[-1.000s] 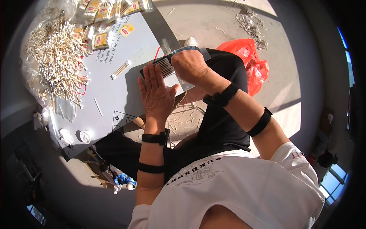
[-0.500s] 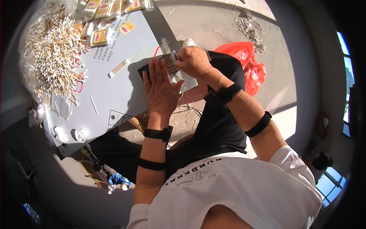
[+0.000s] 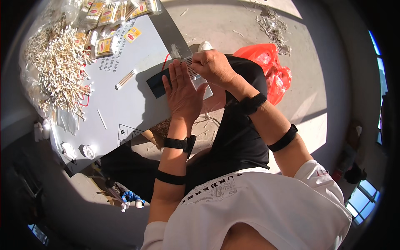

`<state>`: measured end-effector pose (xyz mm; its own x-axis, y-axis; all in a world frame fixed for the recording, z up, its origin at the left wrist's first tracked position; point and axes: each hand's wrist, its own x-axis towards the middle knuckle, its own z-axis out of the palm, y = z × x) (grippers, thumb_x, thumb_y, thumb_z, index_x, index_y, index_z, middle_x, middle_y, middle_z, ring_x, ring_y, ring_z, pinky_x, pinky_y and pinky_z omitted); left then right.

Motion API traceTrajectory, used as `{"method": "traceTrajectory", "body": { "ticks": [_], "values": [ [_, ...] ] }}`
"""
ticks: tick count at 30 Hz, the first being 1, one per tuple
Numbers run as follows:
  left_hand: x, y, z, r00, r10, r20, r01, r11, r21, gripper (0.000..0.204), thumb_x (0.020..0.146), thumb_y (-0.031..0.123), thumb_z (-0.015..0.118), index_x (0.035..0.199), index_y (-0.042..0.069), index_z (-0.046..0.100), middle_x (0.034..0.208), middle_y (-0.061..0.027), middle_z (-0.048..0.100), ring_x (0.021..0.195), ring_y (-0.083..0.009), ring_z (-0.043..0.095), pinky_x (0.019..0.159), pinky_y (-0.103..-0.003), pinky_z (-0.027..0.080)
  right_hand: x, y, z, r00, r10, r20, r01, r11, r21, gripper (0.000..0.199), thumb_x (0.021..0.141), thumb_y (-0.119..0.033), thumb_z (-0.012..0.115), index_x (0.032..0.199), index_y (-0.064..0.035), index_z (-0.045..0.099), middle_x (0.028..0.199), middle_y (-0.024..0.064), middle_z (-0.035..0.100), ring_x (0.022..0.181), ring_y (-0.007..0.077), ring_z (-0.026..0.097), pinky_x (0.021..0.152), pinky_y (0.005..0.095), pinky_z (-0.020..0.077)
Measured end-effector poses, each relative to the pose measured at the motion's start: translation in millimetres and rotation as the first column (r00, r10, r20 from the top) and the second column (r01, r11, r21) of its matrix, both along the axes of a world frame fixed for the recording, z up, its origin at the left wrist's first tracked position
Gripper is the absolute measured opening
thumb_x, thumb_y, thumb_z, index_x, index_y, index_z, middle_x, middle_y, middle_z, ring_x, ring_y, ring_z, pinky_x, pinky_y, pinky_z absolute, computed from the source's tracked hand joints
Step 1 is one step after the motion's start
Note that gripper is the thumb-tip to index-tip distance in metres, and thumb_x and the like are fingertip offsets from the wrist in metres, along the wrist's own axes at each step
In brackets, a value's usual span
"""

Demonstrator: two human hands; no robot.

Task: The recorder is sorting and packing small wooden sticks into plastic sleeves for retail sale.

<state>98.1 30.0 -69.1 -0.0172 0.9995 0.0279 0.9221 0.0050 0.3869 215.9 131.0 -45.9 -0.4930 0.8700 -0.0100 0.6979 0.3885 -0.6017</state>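
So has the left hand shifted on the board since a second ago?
Barely: the left hand still lies flat by the dark card at the grey board edge, the right hand just above it.

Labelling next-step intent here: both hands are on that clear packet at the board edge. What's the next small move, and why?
Probably press the clear packet flat with the left hand while the right hand pinches its top edge shut. The left palm lies open against it, the right fist grips the upper end, and the loose swab pile sits apart, untouched.
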Motion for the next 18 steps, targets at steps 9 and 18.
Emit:
{"method": "traceTrajectory", "body": {
  "ticks": [9, 18],
  "values": [
    [-8.2, 13.9, -3.6, 0.465, 0.087, 0.881, -0.367, 0.925, 0.102, 0.066, 0.104, 0.033, 0.040, 0.153, 0.001, 0.010, 0.159, -0.0215, 0.011, 0.148, -0.0335, 0.012, 0.120, -0.043, 0.012, 33.5, -5.8, -36.3, 0.232, -0.919, -0.318, 0.304, 0.379, -0.874, 0.028, 0.083, -0.022, 0.075, 0.101, -0.0025, 0.067, 0.096, 0.0067, 0.064, 0.083, 0.0196, 0.058, 0.070, 0.0328, 0.0466],
    [10.4, 24.7, -9.9, 0.249, -0.030, 0.968, -0.433, 0.891, 0.139, 0.064, 0.104, 0.030, 0.038, 0.152, -0.002, 0.011, 0.160, -0.0191, 0.011, 0.148, -0.0304, 0.012, 0.120, -0.042, 0.011, 5.3, -26.9, -48.1, 0.053, -0.917, -0.395, -0.150, 0.384, -0.911, 0.016, 0.079, -0.006, 0.079, 0.078, -0.0058, 0.063, 0.072, 0.0013, 0.065, 0.057, 0.0075, 0.054, 0.052, 0.0246, 0.0416]
  ]
}}
